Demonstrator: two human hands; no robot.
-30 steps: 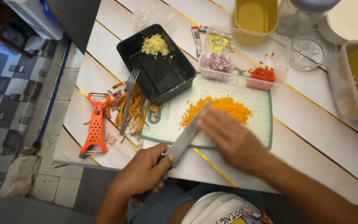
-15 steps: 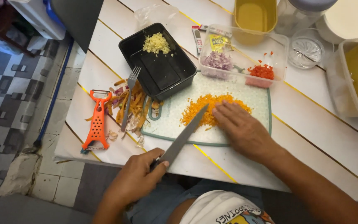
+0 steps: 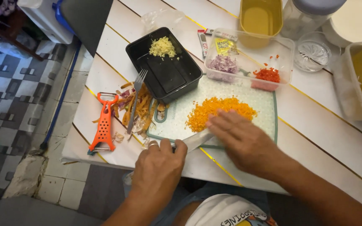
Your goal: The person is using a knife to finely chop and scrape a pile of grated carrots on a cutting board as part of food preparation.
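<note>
My left hand (image 3: 158, 167) grips the handle of a knife (image 3: 197, 140) whose blade lies flat on the pale green cutting board (image 3: 265, 104). Fingers of my right hand (image 3: 241, 140) are spread flat over the blade's far end, touching the near edge of a pile of finely chopped orange carrot (image 3: 218, 109) in the middle of the board.
A black tray (image 3: 168, 75) with minced ginger stands behind the board. A clear container (image 3: 252, 58) holds chopped red onion and red chilli. An orange peeler (image 3: 104, 123), a fork (image 3: 135, 96) and peelings lie left. Yellow tubs, a jar and a glass lid stand at the back right.
The knife has swung down from a raised, angled pose to lie low on the board. My right hand has slid over the blade toward the carrot pile.
</note>
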